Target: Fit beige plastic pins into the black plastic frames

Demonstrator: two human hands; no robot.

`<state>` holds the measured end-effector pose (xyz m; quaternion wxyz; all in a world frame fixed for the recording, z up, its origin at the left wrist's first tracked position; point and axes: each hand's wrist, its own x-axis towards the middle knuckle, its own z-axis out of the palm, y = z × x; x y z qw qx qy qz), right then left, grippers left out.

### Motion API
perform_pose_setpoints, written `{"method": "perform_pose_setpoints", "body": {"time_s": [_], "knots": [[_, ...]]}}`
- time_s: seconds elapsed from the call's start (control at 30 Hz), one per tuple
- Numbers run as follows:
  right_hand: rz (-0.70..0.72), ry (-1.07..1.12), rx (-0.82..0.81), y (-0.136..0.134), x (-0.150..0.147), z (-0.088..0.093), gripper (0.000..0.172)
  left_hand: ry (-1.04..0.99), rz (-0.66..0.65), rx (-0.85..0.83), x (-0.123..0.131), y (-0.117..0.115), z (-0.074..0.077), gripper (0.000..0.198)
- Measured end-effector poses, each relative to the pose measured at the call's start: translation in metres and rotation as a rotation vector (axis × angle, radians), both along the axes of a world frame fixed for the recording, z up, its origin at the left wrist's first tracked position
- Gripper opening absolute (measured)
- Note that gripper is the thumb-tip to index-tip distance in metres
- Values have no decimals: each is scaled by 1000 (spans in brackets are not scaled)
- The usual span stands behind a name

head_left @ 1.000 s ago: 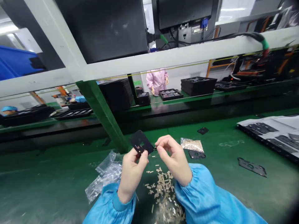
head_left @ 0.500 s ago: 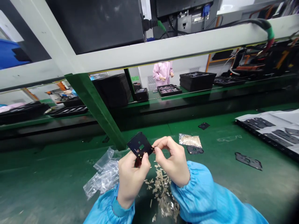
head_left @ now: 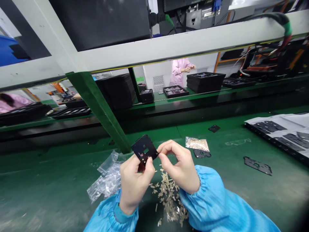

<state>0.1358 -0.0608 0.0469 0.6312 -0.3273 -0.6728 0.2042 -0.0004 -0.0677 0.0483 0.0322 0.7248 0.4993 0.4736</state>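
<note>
My left hand (head_left: 136,177) grips a thin black plastic plate (head_left: 142,147) with a rectangular cutout and small gold contacts, thumb on its near face. The plate is held tilted above the bench. At its right corner my right hand (head_left: 180,162) is closed in a pinch, thumb against forefinger; whatever sits between these fingertips is too small to make out. Below the hands lies a scattered heap of small beige pieces (head_left: 166,190). Clear plastic bags (head_left: 108,177) are crumpled left of my left hand.
A bag of beige pieces (head_left: 197,144) overlaps a black plate (head_left: 202,154). More plates (head_left: 257,165) lie to the right, near a tray with a white sheet (head_left: 292,124). A green post (head_left: 98,112) rises at left. Behind the bench, a person in pink (head_left: 177,72) stands near stacked black trays (head_left: 205,83).
Both hands stay nearly in place at the plate, with only slight shifts. The view moves a little. Across the bench, the person in pink has moved right toward the tray stack.
</note>
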Motion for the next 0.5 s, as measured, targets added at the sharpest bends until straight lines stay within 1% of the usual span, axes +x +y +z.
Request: {"method": "perform_pose_setpoints", "body": {"time_s": [0.17, 0.5], "knots": [[32, -2, -13, 0, 2, 2, 13, 8, -10, 20, -1, -1, 0, 22], [146, 46, -138, 1, 4, 5, 10, 65, 4, 82, 1, -2, 5, 25]]}}
